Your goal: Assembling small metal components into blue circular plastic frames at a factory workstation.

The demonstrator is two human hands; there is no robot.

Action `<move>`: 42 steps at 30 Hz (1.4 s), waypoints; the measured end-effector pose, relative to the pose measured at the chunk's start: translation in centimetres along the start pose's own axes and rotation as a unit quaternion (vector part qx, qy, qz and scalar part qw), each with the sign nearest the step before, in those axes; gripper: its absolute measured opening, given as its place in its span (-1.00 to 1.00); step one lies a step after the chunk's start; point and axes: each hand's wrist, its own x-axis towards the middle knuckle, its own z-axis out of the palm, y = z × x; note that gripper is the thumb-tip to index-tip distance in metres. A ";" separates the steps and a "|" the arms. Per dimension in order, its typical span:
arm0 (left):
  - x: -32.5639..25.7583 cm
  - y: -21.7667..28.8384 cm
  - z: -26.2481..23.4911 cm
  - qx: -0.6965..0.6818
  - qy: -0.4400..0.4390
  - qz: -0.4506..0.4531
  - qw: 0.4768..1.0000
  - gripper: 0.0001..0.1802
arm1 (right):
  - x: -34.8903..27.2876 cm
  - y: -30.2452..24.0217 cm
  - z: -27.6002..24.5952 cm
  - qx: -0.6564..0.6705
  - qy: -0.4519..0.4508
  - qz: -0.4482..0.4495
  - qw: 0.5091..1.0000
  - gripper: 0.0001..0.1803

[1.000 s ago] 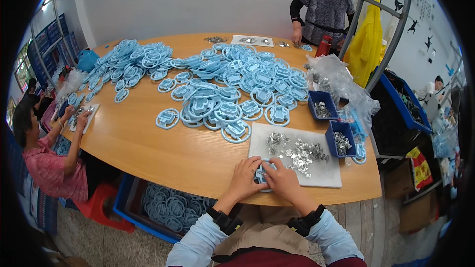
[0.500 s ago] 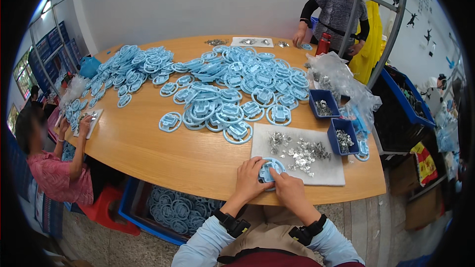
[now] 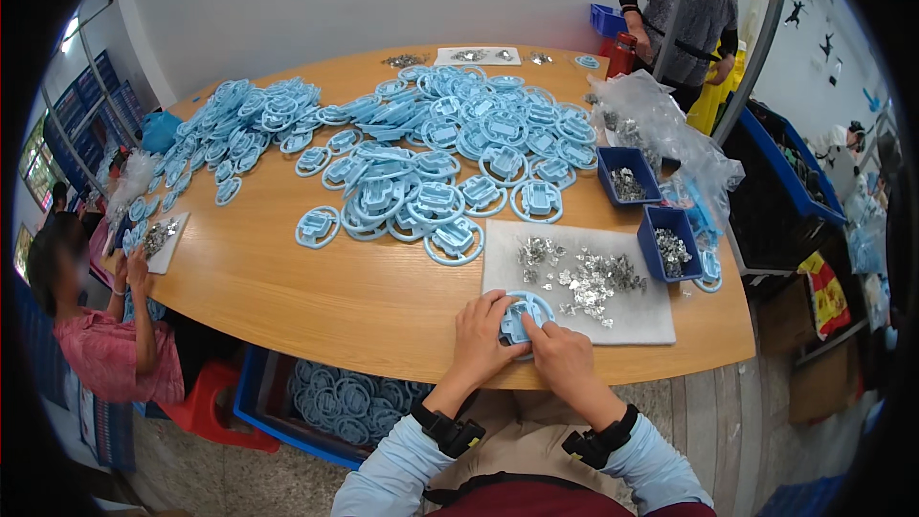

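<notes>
A light-blue plastic ring-shaped part (image 3: 526, 309) with a moulded centre lies at the table's front edge, partly hidden by my fingers. My left hand (image 3: 481, 337) grips its left side, thumb along the near rim. My right hand (image 3: 563, 354) is closed at its right side, fingertips pressed onto the centre; anything small under them is hidden. Just beyond is a white mat (image 3: 632, 322) with a scatter of small silvery metal pieces (image 3: 588, 291). A large heap of the same blue parts (image 3: 436, 201) spreads over the table behind.
Two dark-blue bins (image 3: 650, 247) of metal pieces stand right of the mat, beside clear plastic bags (image 3: 661, 120). Under the table, a blue crate (image 3: 252, 397) holds more rings. One person (image 3: 120, 349) sits at left; another (image 3: 675, 5) stands at back right behind a metal post.
My hands keep their hold on the ring part; the view has shifted slightly. The person at back right has drawn a hand away from a ring. The seated person's hands have left the small mat.
</notes>
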 end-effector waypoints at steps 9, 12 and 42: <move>-0.2 -0.5 0.4 0.003 0.007 -0.007 1.000 -0.30 | 1.5 -1.8 -1.7 -0.116 -0.129 -0.054 0.983 -0.51; 0.1 -0.3 0.3 -0.007 -0.009 -0.011 1.000 -0.28 | 1.8 -0.1 -1.3 -0.089 -0.111 -0.053 0.988 -0.57; -0.9 0.7 -2.8 -0.496 -0.252 -0.361 0.749 -0.68 | -2.1 1.5 -2.6 0.414 0.010 0.170 0.894 -0.82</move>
